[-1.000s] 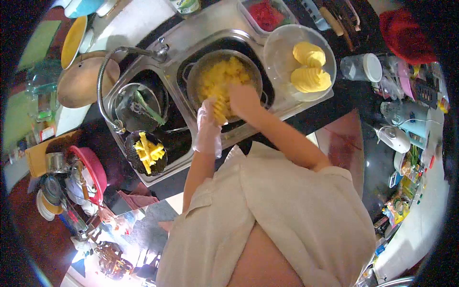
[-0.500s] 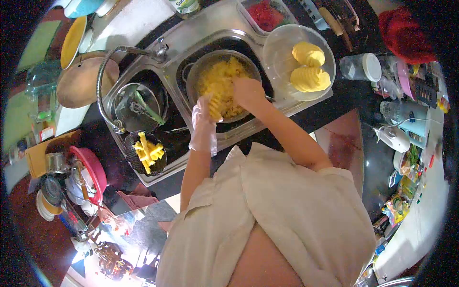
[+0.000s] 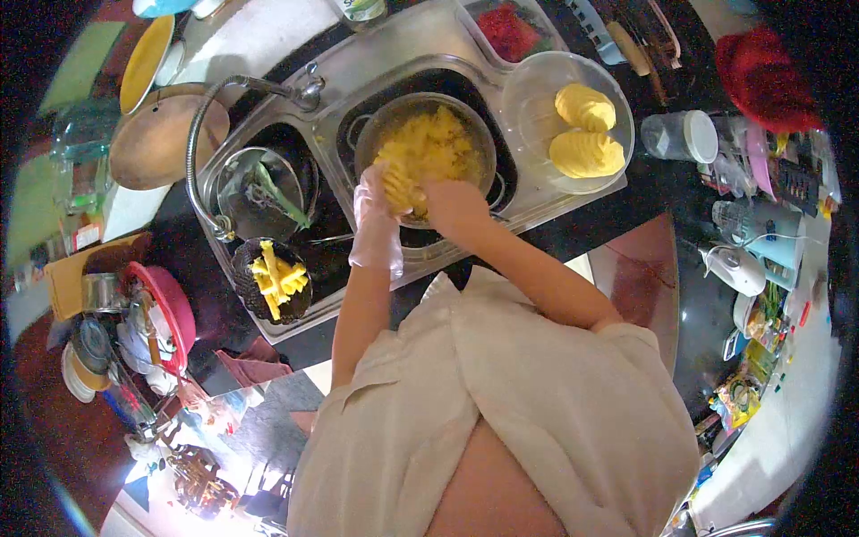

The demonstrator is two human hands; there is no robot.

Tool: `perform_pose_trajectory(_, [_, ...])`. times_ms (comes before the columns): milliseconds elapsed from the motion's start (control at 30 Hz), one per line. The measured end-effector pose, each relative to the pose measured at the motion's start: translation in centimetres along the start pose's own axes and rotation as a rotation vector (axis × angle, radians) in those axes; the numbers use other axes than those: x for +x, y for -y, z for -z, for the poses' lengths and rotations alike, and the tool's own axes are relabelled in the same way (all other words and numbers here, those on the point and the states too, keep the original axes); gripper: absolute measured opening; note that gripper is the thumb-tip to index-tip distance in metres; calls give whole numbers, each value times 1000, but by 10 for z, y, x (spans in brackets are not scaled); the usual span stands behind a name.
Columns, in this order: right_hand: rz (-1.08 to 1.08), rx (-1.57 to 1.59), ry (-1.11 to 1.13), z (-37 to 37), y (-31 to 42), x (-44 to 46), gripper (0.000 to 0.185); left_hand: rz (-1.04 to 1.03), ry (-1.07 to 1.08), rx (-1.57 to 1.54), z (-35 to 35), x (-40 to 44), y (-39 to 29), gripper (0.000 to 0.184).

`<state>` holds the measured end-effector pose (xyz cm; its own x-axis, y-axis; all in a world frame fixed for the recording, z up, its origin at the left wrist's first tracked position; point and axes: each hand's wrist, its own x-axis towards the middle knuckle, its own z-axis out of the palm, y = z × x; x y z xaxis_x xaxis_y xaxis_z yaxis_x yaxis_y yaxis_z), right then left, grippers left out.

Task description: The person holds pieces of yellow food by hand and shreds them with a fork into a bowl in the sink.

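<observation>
My left hand (image 3: 378, 215), in a clear plastic glove, is wrapped round a yellow pineapple (image 3: 399, 186) with grooves cut in it, over the near left side of a metal pot (image 3: 488, 148). Bare, with its fingers closed, my right hand (image 3: 455, 211) is against the pineapple's right side; what it grips is too small to make out. Yellow pieces (image 3: 438, 139) fill much of the pot, which stands in the right sink basin. Two peeled, grooved pineapples (image 3: 586, 154) lie in a clear round bowl (image 3: 523, 112) to the right.
Yellow strips (image 3: 277, 279) lie in a dark basket (image 3: 246, 277) at the left basin, beside a metal bowl (image 3: 234, 201) with a green leafy piece. The faucet hose (image 3: 192, 148) arches over there. A box with red contents (image 3: 506, 31) stands behind; a jar (image 3: 680, 136) is at right.
My left hand has shifted slightly up and left with the pineapple. My right hand has moved from over the pot's contents down to the pineapple's side. The view has shifted a little.
</observation>
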<state>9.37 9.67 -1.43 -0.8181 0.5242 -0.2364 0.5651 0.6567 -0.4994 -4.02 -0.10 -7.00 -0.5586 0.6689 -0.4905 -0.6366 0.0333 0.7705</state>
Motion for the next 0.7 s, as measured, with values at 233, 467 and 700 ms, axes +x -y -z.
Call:
perform_pose_trajectory(233, [85, 21, -221, 2, 2, 3, 29, 84, -158, -9, -29, -10, -8, 45])
perform_pose_trajectory(467, [10, 240, -191, -1, -10, 23, 21, 142, -57, -7, -8, -5, 16, 42])
perform_pose_trajectory(700, [67, 114, 97, 30, 5, -6, 21, 340, -26, -317, 2, -1, 7, 34])
